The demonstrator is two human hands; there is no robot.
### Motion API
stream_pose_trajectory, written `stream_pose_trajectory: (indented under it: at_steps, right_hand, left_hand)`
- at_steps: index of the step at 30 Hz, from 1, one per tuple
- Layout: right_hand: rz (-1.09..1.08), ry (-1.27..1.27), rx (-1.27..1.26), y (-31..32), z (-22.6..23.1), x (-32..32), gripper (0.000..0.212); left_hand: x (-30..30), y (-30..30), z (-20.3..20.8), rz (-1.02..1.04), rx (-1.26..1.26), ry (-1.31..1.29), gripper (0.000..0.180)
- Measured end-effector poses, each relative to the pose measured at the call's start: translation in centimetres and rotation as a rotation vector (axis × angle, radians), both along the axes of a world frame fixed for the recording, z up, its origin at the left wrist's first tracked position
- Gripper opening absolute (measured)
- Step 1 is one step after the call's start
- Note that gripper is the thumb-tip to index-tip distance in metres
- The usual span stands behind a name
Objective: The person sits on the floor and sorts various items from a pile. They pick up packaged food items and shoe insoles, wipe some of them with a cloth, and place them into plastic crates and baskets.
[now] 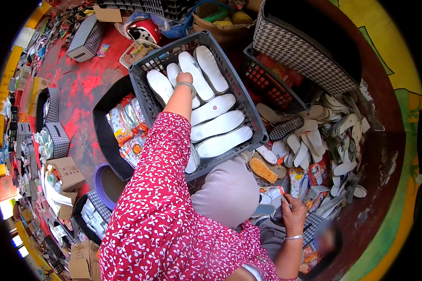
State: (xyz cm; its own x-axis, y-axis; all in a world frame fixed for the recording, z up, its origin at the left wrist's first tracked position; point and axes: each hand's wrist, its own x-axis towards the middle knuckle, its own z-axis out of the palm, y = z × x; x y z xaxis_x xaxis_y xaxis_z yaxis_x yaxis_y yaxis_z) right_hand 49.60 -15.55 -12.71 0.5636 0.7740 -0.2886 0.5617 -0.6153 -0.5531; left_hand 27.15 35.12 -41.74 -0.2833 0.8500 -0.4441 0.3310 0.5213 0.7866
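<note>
A dark grey plastic crate (262, 122) stands in front of me, holding several white insoles (218, 127). My left hand (185, 80), with a bangle at the wrist, reaches down into it between the upper insoles. It touches or covers part of a short-looking insole (173, 70); its fingertips are hidden. At the lower right, my right hand (294, 213) pinches the end of an orange-and-white packet (273, 191) between thumb and fingers. Grey-blue insoles (264, 209) lie just beside that packet, near my knee (227, 192).
Loose insoles (344, 124) are heaped along the wall at right. A houndstooth box (309, 44) rests on another crate (276, 84) at upper right. Left of my crate are a black bin (109, 96) of packets and a purple tub (103, 182). Cardboard boxes (68, 172) line the left.
</note>
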Motion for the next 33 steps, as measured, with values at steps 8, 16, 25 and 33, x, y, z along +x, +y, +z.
stream_pose_trajectory:
  at_steps: [8,16,25,33]
  right_hand:
    - [0.031,0.001,0.034,0.0,-0.5,0.3,0.021]
    - [-0.002,-0.04,0.038,-0.8,-0.4,0.1,0.02]
    - [0.03,-0.014,-0.071,0.1,1.4,0.4,0.026]
    - [0.068,0.124,-0.079,-1.9,1.7,0.4,0.026]
  left_hand:
    - [-0.3,-1.6,5.1,-0.091,0.002,0.315,0.045]
    - [0.9,-4.4,6.3,-0.541,0.403,0.721,0.071]
    - [0.6,-4.1,1.1,-1.186,0.3,1.131,0.062]
    - [1.3,0.9,0.1,-1.457,-0.015,1.231,0.062]
